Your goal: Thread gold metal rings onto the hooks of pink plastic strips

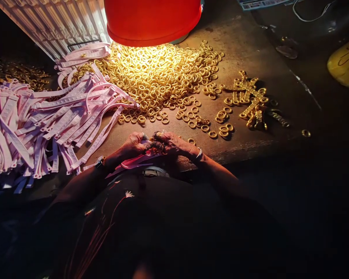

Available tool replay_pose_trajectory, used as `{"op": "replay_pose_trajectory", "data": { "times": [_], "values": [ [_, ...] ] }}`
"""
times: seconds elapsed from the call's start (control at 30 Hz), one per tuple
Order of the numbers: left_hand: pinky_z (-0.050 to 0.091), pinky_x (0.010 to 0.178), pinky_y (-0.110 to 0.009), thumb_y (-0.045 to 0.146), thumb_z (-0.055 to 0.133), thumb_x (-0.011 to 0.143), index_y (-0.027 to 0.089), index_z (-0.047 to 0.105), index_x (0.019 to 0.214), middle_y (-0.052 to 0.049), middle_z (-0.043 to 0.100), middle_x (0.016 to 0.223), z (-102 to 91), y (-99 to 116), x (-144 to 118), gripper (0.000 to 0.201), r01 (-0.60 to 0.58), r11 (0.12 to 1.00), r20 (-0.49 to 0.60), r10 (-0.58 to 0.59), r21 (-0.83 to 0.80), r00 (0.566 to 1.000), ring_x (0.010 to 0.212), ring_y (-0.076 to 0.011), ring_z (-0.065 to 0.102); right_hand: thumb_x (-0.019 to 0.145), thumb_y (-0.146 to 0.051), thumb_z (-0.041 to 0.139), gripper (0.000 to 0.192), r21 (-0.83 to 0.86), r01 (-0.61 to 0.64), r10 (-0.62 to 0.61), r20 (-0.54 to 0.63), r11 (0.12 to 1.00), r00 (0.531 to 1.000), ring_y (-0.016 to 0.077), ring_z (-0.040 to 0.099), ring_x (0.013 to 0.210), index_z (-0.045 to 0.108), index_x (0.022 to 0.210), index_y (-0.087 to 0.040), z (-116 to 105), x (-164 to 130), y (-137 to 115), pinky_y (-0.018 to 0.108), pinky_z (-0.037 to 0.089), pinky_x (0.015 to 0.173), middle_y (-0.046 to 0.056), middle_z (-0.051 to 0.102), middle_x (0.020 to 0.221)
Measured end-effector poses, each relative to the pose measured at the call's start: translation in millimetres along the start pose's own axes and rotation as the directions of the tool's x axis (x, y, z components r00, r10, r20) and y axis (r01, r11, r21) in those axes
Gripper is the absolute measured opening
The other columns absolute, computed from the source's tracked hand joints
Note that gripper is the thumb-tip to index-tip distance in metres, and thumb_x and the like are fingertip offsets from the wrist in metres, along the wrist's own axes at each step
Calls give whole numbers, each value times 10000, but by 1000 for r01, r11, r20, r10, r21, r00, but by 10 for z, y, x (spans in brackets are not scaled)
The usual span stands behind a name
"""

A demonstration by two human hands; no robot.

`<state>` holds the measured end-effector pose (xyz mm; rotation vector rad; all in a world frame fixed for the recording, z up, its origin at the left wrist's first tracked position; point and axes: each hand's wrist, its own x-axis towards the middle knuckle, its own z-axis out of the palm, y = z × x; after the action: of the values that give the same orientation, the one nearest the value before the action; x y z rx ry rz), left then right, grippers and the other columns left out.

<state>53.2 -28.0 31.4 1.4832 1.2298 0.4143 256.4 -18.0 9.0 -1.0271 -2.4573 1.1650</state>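
A pink strip [139, 159] is pinched at the table's [250, 143] near edge between both hands – left hand [135, 144] and right hand [174, 143] closed on it, fingertips meeting; gold rings [159, 77] are heaped beyond under a red lamp [152, 19]; more pink strips [46, 120] are piled at the left

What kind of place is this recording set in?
Probably a small, dim workshop bench for hand assembly. A large heap of small gold-coloured metal rings covers the brown worktable under a red lampshade, with a pile of pale pink plastic strips beside it, and both hands meet at the table's near edge.
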Motion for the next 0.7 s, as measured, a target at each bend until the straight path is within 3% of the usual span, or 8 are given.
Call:
{"op": "replay_pose_trajectory", "data": {
  "times": [0.17,0.33,0.5,0.7],
  "values": [
    [279,411,-193,496,737,632,139,537,549,32,459,459,-23,-46,14,418,-5,991,76,16,-136,997,432,-57,370,1017,-431,424,348,61,49,-48,-30,997,998,130,444,706,505,806,-167,1,-15,38,265,327,664,27,537,750],
    [341,455,-196,438,747,680,102,656,648,14,542,516,-98,-84,22,350,-2,992,117,16,-125,993,480,-76,442,1014,-466,426,364,165,95,-78,-105,982,991,137,487,757,559,857,-166,9,-101,-14,268,366,685,39,584,831],
    [382,484,-206,452,809,608,93,707,686,-9,610,559,-129,-47,24,382,32,961,118,0,-273,993,512,-86,477,982,-526,492,384,395,45,39,-202,917,979,140,513,732,563,855,-171,90,-163,-131,268,402,653,30,591,800],
    [386,497,-214,436,862,601,86,714,675,-18,624,564,-128,38,46,387,70,929,151,-15,-365,988,517,-88,498,943,-587,534,433,574,43,173,-315,818,933,120,446,650,506,786,-185,245,-191,-183,261,362,593,-8,484,695]
  ]
}}
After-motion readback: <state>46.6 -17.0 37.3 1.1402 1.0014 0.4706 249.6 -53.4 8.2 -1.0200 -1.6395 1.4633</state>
